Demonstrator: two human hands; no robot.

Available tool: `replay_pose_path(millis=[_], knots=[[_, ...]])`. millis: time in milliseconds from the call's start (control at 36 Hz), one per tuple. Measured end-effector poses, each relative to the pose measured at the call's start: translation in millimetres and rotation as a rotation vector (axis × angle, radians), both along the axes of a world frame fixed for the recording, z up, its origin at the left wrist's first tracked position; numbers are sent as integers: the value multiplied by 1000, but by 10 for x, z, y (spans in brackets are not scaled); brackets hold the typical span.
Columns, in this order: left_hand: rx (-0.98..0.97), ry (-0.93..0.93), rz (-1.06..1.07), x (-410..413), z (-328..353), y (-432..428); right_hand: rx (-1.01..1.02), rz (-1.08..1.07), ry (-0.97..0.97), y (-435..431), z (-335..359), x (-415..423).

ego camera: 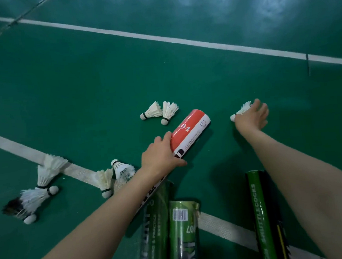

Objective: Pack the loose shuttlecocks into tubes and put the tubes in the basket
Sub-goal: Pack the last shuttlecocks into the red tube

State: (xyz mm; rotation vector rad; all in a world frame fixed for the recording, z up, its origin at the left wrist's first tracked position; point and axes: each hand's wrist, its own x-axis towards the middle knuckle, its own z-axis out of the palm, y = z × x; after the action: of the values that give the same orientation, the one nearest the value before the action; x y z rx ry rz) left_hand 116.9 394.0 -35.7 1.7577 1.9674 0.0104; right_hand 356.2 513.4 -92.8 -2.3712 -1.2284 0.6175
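Right hand (251, 116): reached out to the far right, fingers spread and curling down over a single loose shuttlecock (240, 111) on the green court floor (82, 85). Contact at the feather skirt; whether the grip has closed, I cannot tell. The cork tip points left, toward the tube, and sticks out past the thumb side.

Left hand (161, 156): wrapped round the near end of the red-and-white tube (190, 135), holding it. Tube's long axis runs near-left to far-right, its far end aimed loosely toward the right hand. Gap between that end and the shuttlecock is short. Mouth not visible from here.

Judgement: the coming move is right hand carrying the shuttlecock leftward to the tube's far end, cork first.

Remaining loose birds: a pair (161, 113) just beyond the tube; two (114, 174) near the left forearm; a cluster (38, 187) at far left on the white line (15, 149). Left hand is nearer all of these.

Three green tubes (183, 235) lie nearest. No basket in view.
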Motion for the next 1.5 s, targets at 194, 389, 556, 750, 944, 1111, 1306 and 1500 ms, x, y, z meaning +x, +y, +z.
replay_pose_path(millis=[194, 389, 556, 750, 944, 1111, 1306, 1500], knots=[[5, 33, -11, 106, -35, 18, -21, -51, 63, 38, -134, 135], [44, 23, 8, -31, 63, -64, 11, -41, 199, -124, -110, -182], [81, 35, 34, -389, 352, -279, 191, 98, 238, -277, 222, -739], [129, 44, 61, -862, 670, -681, 348, 249, 474, -668, 700, -1342], [197, -13, 149, -1399, 883, -1049, 464, 489, 534, -1016, 1527, -1735], [246, -131, 177, -1540, 920, -1239, 216, 758, 568, -1396, 1884, -2085], [294, -107, 152, -1674, 841, -1387, 131, 979, 574, -1703, 1812, -2300], [197, -24, 166, -1710, 640, -1185, 104, 771, 792, -1241, 1345, -2306]])
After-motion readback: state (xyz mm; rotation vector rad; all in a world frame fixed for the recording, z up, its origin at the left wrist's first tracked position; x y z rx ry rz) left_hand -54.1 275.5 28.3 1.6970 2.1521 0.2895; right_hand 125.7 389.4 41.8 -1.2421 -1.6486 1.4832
